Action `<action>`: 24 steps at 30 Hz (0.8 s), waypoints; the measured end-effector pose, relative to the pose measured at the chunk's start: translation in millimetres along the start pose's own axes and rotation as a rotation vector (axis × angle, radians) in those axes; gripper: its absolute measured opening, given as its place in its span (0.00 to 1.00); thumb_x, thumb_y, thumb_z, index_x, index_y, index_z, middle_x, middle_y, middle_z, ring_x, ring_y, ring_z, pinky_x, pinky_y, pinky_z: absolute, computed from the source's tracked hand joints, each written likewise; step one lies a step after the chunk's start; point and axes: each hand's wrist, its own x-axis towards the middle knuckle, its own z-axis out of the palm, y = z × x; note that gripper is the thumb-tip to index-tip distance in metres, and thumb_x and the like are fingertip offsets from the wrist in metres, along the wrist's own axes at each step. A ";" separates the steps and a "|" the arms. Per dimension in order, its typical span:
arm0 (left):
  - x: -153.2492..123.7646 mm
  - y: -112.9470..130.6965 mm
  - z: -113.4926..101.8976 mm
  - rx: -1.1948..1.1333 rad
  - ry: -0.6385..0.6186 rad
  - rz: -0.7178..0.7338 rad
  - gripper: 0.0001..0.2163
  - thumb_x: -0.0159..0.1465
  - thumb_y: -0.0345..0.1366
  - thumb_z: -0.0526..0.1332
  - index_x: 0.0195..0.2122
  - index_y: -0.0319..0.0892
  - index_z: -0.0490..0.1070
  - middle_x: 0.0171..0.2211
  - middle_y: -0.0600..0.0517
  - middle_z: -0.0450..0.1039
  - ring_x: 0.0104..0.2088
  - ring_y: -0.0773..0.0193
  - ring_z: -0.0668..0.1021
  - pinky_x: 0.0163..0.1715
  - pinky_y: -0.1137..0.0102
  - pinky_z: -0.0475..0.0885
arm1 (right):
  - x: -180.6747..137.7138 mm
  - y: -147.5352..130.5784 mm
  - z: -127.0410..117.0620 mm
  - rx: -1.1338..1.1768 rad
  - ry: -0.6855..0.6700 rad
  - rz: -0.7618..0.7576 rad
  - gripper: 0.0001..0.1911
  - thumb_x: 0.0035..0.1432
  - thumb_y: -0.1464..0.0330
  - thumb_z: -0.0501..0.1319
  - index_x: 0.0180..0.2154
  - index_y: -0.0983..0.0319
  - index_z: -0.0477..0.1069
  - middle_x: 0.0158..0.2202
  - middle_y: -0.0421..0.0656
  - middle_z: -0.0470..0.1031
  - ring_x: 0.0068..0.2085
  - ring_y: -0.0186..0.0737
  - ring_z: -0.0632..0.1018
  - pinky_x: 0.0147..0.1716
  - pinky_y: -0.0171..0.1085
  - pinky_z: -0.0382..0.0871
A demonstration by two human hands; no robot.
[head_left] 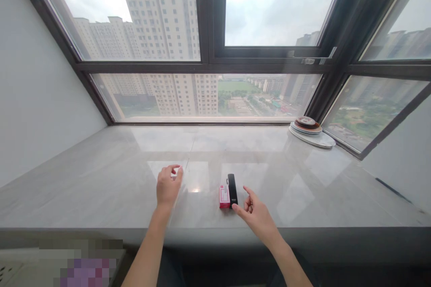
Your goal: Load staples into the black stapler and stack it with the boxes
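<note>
A small pink-and-white box (224, 196) rests on the pale stone sill (111, 179). Against its right side lies a long, narrow black box (232, 190) with small light print near its front end. My right hand (256, 215) is just right of the black box. Its thumb tip reaches the box's front end, though contact is unclear; the index finger stretches forward apart from the thumb, and the other fingers curl. Farther left, my left hand (167, 186) hovers over the sill with curved fingers and a gap inside the thumb. No held object can be made out there.
A stack of plates (311, 132) stands in the back right corner by the window frame (208, 67). A thin dark strip (393, 189) lies along the right wall. The sill's front edge (215, 228) runs beneath my forearms. A blurred purple patch shows at lower left.
</note>
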 end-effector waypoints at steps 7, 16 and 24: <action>31.6 -7.5 17.8 0.014 -0.286 0.001 0.20 0.66 0.53 0.54 0.48 0.46 0.75 0.30 0.53 0.76 0.33 0.58 0.79 0.34 0.69 0.68 | 3.9 -21.5 9.0 -0.328 -0.038 0.003 0.52 0.50 0.52 0.71 0.70 0.62 0.55 0.27 0.37 0.72 0.30 0.42 0.75 0.30 0.35 0.62; -40.4 67.5 83.1 -0.007 -0.446 0.173 0.23 0.73 0.54 0.41 0.51 0.50 0.70 0.39 0.51 0.81 0.41 0.58 0.81 0.38 0.70 0.67 | 16.4 -40.7 12.7 -0.294 -0.158 -0.096 0.36 0.50 0.60 0.70 0.61 0.53 0.68 0.29 0.37 0.79 0.30 0.42 0.77 0.32 0.33 0.62; -60.5 100.0 109.8 0.095 -0.443 0.156 0.23 0.73 0.52 0.41 0.57 0.44 0.63 0.42 0.41 0.80 0.46 0.48 0.81 0.44 0.63 0.67 | 29.5 -22.1 -18.9 -0.226 -0.272 -0.117 0.33 0.50 0.60 0.69 0.59 0.56 0.71 0.31 0.36 0.78 0.30 0.39 0.73 0.33 0.33 0.64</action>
